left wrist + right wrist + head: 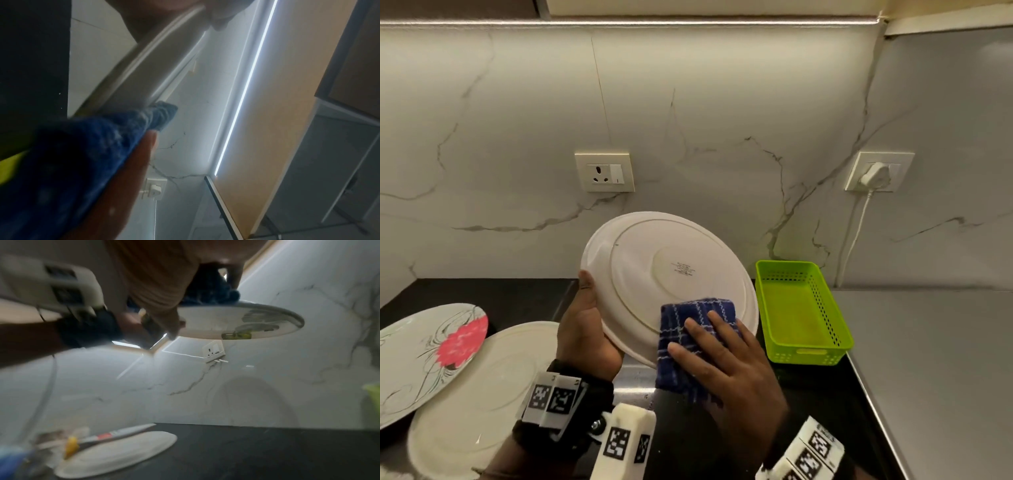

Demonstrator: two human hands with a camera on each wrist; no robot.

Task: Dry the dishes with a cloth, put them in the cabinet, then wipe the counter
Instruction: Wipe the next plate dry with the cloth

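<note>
Above the dark counter [825, 404], the left hand [585, 339] gripped the rim of a tilted white plate [667, 274], underside up. The right hand [726, 370] pressed a blue checked cloth [688, 329] flat-fingered against its lower edge. Two plates [465, 387] lay left of the hands.

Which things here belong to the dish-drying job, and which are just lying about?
In the job: white plate gripped by left hand; blue cloth pressed on by right hand; flowered plate; plain plate; counter.
Lying about: green basket; wall socket; plugged charger.
</note>
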